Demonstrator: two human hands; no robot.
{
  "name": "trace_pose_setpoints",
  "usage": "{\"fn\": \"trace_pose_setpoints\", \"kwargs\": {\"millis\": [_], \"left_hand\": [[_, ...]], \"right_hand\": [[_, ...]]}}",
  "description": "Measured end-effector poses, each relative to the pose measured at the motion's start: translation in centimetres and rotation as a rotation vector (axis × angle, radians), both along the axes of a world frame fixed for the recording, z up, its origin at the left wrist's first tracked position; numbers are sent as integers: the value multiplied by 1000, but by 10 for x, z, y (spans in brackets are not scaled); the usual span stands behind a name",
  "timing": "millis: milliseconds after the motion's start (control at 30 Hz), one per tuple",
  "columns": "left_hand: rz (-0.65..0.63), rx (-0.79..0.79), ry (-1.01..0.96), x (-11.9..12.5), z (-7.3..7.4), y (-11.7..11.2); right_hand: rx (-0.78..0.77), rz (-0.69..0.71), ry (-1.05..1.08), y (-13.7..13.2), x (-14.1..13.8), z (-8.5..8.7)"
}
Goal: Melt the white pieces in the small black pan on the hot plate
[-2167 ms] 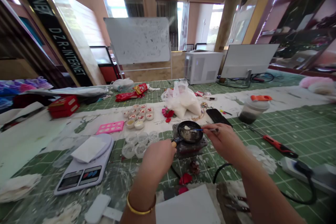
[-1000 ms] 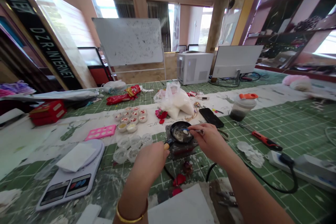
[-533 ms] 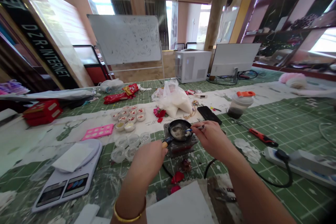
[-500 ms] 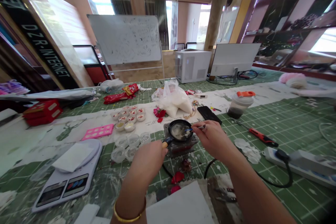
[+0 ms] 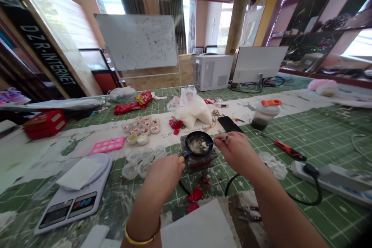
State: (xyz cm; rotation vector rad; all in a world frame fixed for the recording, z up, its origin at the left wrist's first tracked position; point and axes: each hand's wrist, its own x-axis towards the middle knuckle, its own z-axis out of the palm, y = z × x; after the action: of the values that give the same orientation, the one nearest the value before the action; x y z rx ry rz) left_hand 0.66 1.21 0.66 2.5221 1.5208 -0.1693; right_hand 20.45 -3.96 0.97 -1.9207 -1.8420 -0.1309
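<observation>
A small black frying pan [image 5: 199,133] sits on a dark, square hot plate [image 5: 200,162], with cloudy liquid and white lumps inside it. My left hand [image 5: 167,172] is closed around the pan's handle [image 5: 183,157], at its yellowish end. Between the fingers of my right hand [image 5: 236,151] is a thin blue stirring stick [image 5: 211,143], whose tip reaches into the pan among the lumps. Left of the pan stand several clear cups [image 5: 147,155]. Behind those are small filled candle cups [image 5: 143,139], some with red bits on top.
A kitchen scale [image 5: 84,193] and a pink mould [image 5: 108,145] lie at left. Behind the pan are a bag of white granules [image 5: 193,114] and a phone [image 5: 229,124]. To the right are a lidded cup [image 5: 265,114], a screwdriver [image 5: 290,151] and a power strip [image 5: 334,184]; pliers [image 5: 248,214] lie nearer.
The stick's tip has shifted slightly within the pan, and the white lumps now sit together at its right side. My left hand keeps its hold on the handle.
</observation>
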Motion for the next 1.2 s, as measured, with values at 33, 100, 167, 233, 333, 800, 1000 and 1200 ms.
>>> {"fn": "trace_pose_setpoints", "kwargs": {"millis": [33, 100, 167, 233, 333, 800, 1000, 1200], "left_hand": [[-4, 3, -1, 0, 0, 0], [-7, 14, -1, 0, 0, 0], [-5, 16, -5, 0, -1, 0], [6, 5, -2, 0, -2, 1], [6, 1, 0, 0, -2, 1], [9, 0, -6, 0, -2, 1], [2, 15, -8, 0, -3, 0], [-5, 19, -14, 0, -2, 0]], "right_hand": [[13, -10, 5, 0, 0, 0], [25, -11, 15, 1, -1, -1], [5, 14, 21, 2, -2, -1], [-17, 35, 25, 3, -2, -2], [15, 16, 45, 4, -3, -2], [-9, 63, 37, 5, -5, -6], [-22, 61, 47, 4, -6, -6], [-32, 88, 50, 6, -8, -7]]}}
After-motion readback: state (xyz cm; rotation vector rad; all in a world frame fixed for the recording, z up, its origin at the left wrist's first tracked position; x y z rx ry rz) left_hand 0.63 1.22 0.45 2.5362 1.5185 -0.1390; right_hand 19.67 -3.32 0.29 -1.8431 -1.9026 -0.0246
